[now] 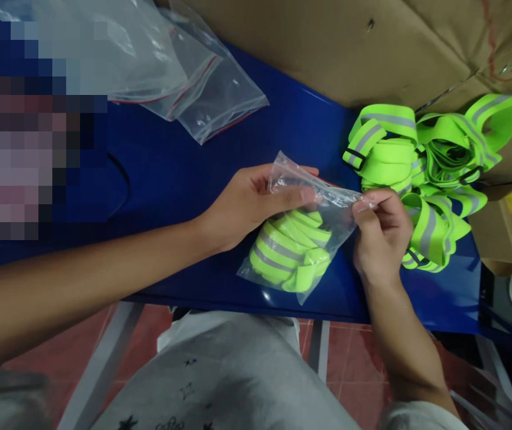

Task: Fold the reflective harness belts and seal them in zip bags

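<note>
A clear zip bag (340,230) hangs between my two hands over the blue table. Inside it lies a folded neon-green reflective strap (289,251) with grey stripes. My left hand (267,200) grips the bag near its top, thumb in front and fingers behind the plastic. At the bag's upper right corner, my right hand (383,230) pinches the zip edge between thumb and fingers. Beyond my right hand sits a pile of loose neon-green reflective straps (388,161) with black buckles, some rolled up.
More clear zip bags (220,95) with red seals lie at the back left of the blue table (170,161). A large brown cardboard surface (309,48) borders the far side. A small open cardboard box (502,233) stands at the right. The upper left is pixelated.
</note>
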